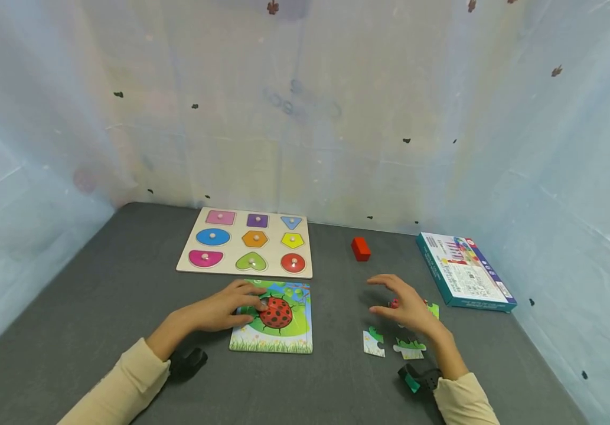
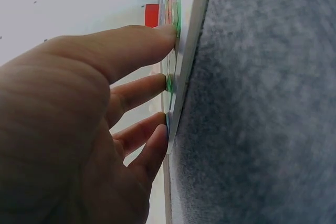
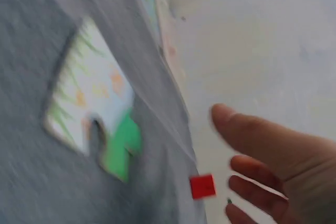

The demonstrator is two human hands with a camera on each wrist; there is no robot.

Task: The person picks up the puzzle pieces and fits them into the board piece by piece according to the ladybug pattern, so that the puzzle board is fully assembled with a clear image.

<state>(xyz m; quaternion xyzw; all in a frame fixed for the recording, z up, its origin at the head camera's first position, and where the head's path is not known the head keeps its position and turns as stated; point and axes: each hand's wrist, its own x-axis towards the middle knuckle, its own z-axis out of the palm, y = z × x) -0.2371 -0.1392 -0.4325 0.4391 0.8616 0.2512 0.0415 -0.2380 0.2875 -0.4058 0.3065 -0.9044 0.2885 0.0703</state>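
Observation:
My left hand (image 1: 222,308) lies over the left side of a ladybug jigsaw puzzle (image 1: 296,343). In the left wrist view its thumb and fingertips press on the face of the puzzle board (image 2: 190,45). The right hand (image 1: 410,304) hovers above loose jigsaw pieces, thumb and fingers spread with nothing between them. Below it lie a white-and-green corner piece (image 1: 372,345) and another grassy piece (image 1: 410,350). A green piece (image 1: 433,309) peeks out beyond the hand, and a red bit shows between its fingers. That corner piece (image 3: 97,87) looks blurred in the right wrist view.
Behind the puzzle lies a wooden shape board (image 1: 235,233) with knobbed coloured shapes. A red block (image 1: 360,249) sits near the back edge of the grey table (image 1: 97,295). At the right is a teal-edged box (image 1: 466,271). Pale sheeting (image 1: 305,118) encloses the back and sides.

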